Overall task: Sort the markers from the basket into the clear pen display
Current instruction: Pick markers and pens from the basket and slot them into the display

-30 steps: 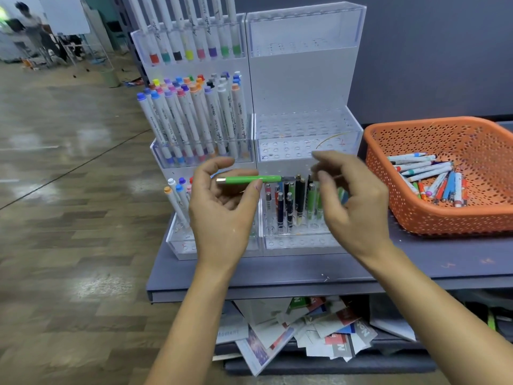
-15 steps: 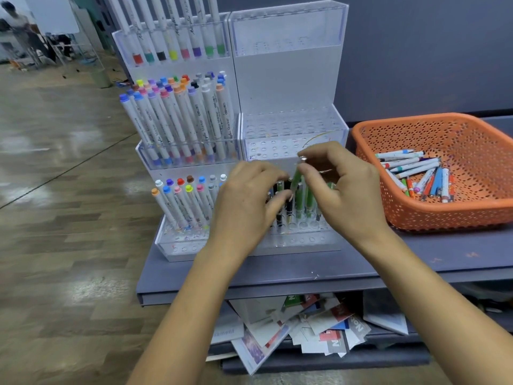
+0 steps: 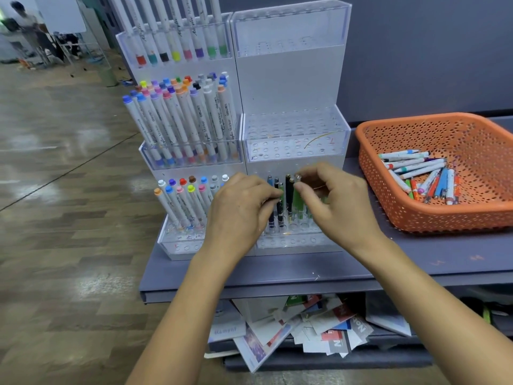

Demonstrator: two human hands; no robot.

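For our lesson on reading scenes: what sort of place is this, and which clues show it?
Probably a stationery shop or showroom: a tiered clear pen display stocked with markers, an orange basket of loose pens, and leaflets piled under the counter.

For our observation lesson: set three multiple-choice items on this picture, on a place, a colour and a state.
1. Where is the basket relative to the clear pen display? A left B right C on top
2. What colour is the pen that the right hand pinches by its top? A red B yellow C green
3. How are the markers in the basket? A lying loose B upright in holes C bundled
Answers: 1 B, it sits to the display's right; 2 C, the barrel below the fingers is green; 3 A, they lie crisscrossed on its floor.
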